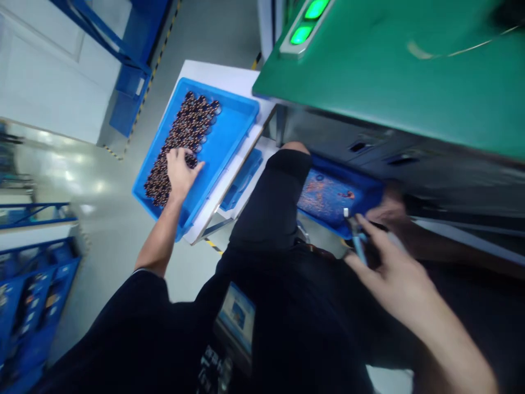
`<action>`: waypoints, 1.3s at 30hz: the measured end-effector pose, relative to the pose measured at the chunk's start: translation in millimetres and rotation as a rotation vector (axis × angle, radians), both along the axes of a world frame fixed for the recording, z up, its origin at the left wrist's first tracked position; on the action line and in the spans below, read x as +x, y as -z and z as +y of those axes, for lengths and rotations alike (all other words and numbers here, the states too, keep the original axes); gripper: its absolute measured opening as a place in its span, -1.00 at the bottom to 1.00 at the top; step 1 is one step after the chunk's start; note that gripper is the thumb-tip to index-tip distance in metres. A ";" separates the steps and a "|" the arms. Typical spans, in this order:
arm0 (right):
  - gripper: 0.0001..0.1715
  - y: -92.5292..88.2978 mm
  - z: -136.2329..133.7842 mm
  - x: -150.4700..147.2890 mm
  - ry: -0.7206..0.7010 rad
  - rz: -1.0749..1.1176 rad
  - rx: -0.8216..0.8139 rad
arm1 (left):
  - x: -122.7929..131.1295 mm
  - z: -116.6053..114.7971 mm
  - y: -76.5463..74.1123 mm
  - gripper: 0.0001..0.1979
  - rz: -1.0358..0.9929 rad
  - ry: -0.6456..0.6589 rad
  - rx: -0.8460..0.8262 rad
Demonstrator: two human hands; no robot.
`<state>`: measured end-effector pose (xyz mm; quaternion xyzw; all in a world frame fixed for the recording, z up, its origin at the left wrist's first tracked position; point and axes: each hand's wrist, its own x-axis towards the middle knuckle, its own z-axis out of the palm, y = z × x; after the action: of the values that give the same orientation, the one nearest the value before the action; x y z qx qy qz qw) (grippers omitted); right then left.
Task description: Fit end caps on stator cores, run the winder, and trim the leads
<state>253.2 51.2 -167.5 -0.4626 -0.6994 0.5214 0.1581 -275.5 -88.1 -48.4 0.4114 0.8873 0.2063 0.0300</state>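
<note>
Facing a green bench (381, 71), you lean over a white table (213, 74) with a big blue tray (229, 117) on it. Dark round bits (182, 137) fill much of the tray. Your left hand (180, 172) sits on them with bent fingers; you cannot tell if it grips any. Your right hand (394, 284) grips a thin blue stick (359, 246) beside a second blue tray (328, 197). Another person's hand (388, 210) is at that tray's edge.

Left hand (182, 174) rests on dark round components (188, 126) packed in a blue tray (233, 126); right hand (394, 279) grips a blue-handled tool (358, 244) beside a second blue tray (328, 189).
</note>
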 end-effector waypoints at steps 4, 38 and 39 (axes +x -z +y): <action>0.00 -32.8 -10.5 -15.5 -0.147 -0.104 -0.059 | 26.1 79.2 -7.5 -0.32 0.012 0.288 0.366; -0.16 -130.5 -42.1 -19.9 0.162 0.281 0.245 | 240.2 130.9 -60.3 -0.41 -0.402 0.963 0.414; -0.17 -128.7 -42.3 -19.9 0.166 0.286 0.258 | 239.7 131.2 -59.8 -0.41 -0.368 0.983 0.423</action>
<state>233.3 8.9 -38.8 -0.4160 -0.6903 0.4730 0.3560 -35.8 43.2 11.4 0.7305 0.5110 0.4095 0.1936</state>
